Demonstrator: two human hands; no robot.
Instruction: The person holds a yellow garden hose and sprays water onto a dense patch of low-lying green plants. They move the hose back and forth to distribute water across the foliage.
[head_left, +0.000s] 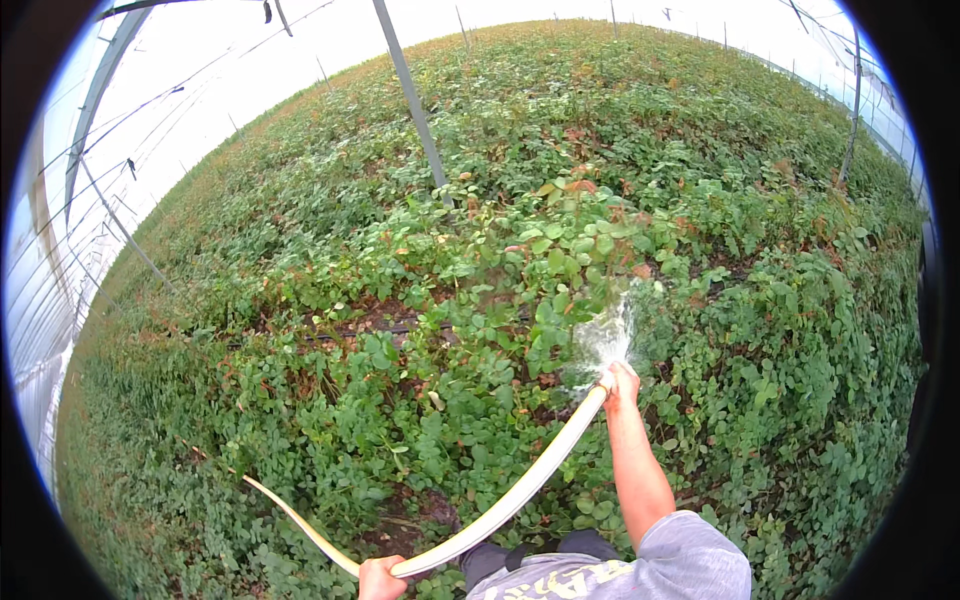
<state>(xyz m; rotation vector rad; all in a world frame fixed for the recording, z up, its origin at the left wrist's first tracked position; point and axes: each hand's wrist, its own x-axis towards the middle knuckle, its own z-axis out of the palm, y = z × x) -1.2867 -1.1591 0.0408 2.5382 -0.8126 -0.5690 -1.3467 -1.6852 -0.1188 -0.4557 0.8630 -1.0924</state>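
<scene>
A thick pale-yellow hose (517, 491) curves across the front of my body. My right hand (621, 381) grips it close to its mouth, with the arm stretched forward. Water (611, 334) sprays out in a fan just beyond my fingers, onto leafy plants (555, 262). Lower down at the bottom edge, my left hand (381, 577) is closed around a rearward stretch of the same hose. From there it runs off to the left and disappears among the foliage.
Dense leafy rows fill the greenhouse around me. A grey metal post (412, 97) rises ahead, and a thinner post (853, 112) stands at right. A dark irrigation pipe (360, 332) lies on soil between plants. Plastic sheeting (37, 322) walls the left side.
</scene>
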